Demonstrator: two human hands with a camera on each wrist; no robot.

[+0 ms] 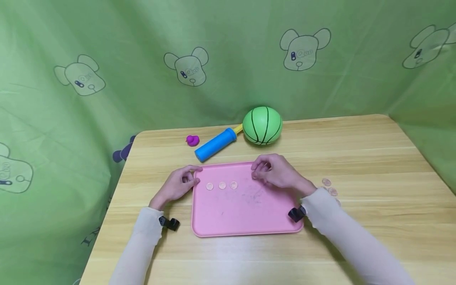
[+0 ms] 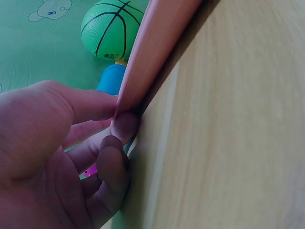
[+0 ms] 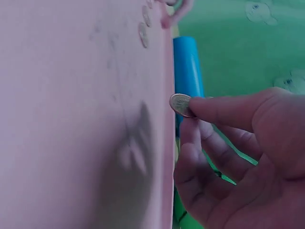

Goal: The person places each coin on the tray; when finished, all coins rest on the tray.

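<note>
Between thumb and forefinger, my right hand [image 1: 276,171] pinches a coin [image 3: 181,104], held over the far right part of the pink tray [image 1: 246,217]. Its other fingers are bent behind. My left hand [image 1: 179,183] grips the tray's left rim near the far corner, thumb on one side and a fingertip on the other in the left wrist view. Three coins lie flat in a row on the tray: a left coin [image 1: 209,186], a middle coin [image 1: 222,185] and a right coin [image 1: 233,185].
Several more coins [image 1: 333,191] lie on the wooden table [image 1: 384,190], right of the tray and partly behind my right forearm. Beyond the tray are a purple toy duck [image 1: 192,140], a blue hand pump [image 1: 215,145] with a yellow end and a green ball [image 1: 262,125]. A green curtain [image 1: 235,91] hangs behind.
</note>
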